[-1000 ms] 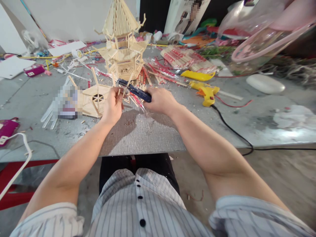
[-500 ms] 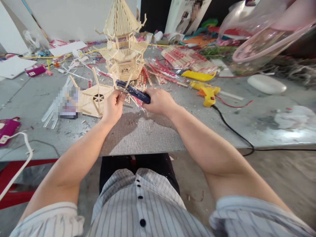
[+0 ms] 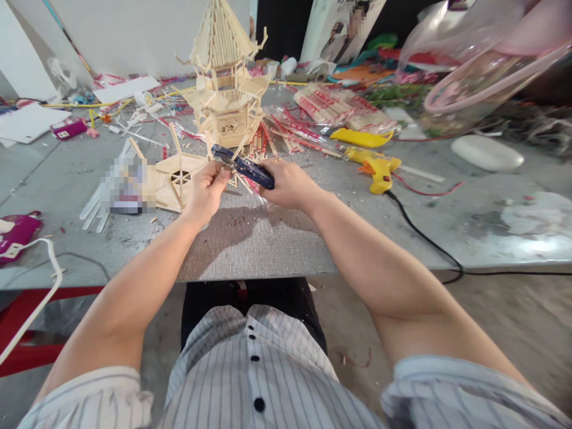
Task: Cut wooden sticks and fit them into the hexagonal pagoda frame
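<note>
Hands, pair: left hand (image 3: 208, 185), pinched closed on the lower end of a thin wooden stick (image 3: 242, 145); right hand (image 3: 288, 183), closed around the handle end of a dark blue hand tool (image 3: 254, 172), flecked with pale debris. Both were held over the bench (image 3: 254, 247), back from the middle of its front edge.

Stick, one: slanted, its free end showing above the tool. Whether the tool's mouth gripped it could not be told.

Change noted: compared with a second earlier, the left fingertips sat closer to the tool and the stick's free end showed nearer the right hand. This suggested a small repositioning of the stick against the tool; no finished cut could be confirmed.

Stick frame, six-sided, with uprights (image 3: 167, 194): just beside the left hand, on its left.

Stick pagoda (image 3: 226, 100): beyond the hands, toward the rear edge.

Glue gun, yellow (image 3: 381, 177): right of the hands, cord trailing over the front edge.

Writing: red print on wrapped stick bundles (image 3: 324, 106), illegible; characters on a poster (image 3: 339, 33) behind the bench, cropped and unreadable. No brand was legible.
</note>
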`<state>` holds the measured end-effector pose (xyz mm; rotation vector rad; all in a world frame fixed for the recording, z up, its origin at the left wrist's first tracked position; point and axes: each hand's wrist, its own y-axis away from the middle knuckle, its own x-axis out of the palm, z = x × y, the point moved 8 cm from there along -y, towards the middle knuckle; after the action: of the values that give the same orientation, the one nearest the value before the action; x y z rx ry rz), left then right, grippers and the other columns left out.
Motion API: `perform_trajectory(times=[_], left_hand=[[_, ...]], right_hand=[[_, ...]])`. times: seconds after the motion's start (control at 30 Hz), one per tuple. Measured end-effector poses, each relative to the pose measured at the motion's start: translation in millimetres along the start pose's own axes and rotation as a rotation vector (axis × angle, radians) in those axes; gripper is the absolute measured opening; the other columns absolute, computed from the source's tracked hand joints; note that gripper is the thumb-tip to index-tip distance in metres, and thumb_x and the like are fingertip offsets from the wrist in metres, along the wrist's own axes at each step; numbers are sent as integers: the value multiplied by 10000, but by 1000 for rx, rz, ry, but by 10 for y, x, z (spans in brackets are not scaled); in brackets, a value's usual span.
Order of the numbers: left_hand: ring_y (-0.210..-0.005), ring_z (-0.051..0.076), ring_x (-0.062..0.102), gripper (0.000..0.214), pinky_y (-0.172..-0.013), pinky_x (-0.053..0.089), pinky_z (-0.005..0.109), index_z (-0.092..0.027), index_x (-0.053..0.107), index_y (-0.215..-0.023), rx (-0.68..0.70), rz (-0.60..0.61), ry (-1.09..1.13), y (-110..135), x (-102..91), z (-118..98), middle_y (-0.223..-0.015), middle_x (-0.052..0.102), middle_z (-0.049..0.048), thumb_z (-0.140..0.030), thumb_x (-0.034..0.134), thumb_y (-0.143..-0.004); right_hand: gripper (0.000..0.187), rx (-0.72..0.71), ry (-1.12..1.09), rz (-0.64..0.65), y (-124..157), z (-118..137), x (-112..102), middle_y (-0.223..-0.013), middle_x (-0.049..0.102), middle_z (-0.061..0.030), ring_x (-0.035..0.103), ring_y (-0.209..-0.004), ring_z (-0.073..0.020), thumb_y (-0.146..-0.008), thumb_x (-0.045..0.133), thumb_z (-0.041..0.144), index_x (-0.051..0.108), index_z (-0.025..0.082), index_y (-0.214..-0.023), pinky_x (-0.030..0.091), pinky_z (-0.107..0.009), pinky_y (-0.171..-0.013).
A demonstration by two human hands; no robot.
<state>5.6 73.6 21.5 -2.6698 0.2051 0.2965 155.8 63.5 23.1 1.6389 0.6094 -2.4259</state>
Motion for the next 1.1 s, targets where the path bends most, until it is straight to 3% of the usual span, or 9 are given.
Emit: perform_trajectory(times=[0.13, 0.53, 1.1], left_hand=[[-411, 66, 208, 458, -413, 158, 242, -224, 444, -673, -49, 59, 94, 4, 48, 18, -499, 213, -69, -653, 559, -785], [-393, 53, 201, 498, -389, 156, 228, -224, 487, -707, -107, 94, 131, -1, 46, 74, -500, 210, -69, -716, 551, -742], [-377, 38, 137, 380, -344, 121, 184, -208, 450, -666, -230, 154, 219, 24, 82, 96, -482, 191, -83, -519, 536, -865]], right_hand=[[459, -29, 10, 3, -5, 0, 36, -1140, 658, -125, 606, -1003, -253, -761, 493, 258, 570, 156, -1202, 430, -337, -834], [394, 10, 23, -11, 2, -24, -2, -1102, 662, -122, 597, -1012, -270, -769, 506, 289, 602, 178, -1135, 434, -357, -836], [363, 36, 38, 8, 9, -34, -6, -1027, 676, -99, 607, -940, -259, -762, 500, 307, 622, 202, -1088, 430, -341, -764]])
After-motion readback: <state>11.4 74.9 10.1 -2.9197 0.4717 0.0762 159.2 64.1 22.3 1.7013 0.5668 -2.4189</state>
